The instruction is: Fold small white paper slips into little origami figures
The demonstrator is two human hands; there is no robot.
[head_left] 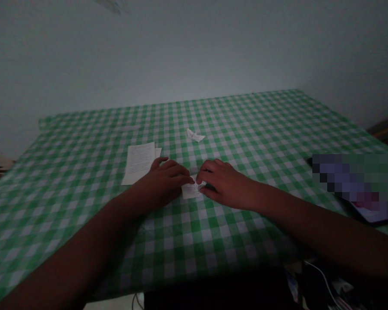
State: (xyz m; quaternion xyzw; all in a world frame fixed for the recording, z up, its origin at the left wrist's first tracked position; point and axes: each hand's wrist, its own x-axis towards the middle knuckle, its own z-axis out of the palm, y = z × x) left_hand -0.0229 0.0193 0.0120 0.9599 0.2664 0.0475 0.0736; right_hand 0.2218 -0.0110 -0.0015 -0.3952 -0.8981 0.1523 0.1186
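L hand flat, R hand tight on sm. paper

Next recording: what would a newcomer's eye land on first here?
The two hands meeting at the table's middle: the left hand lies flat on a small white paper while the right hand seems to pinch its edge. Under them the green-and-white checked tablecloth fills the view, with a printed sheet just behind the left hand and a small folded scrap farther back.
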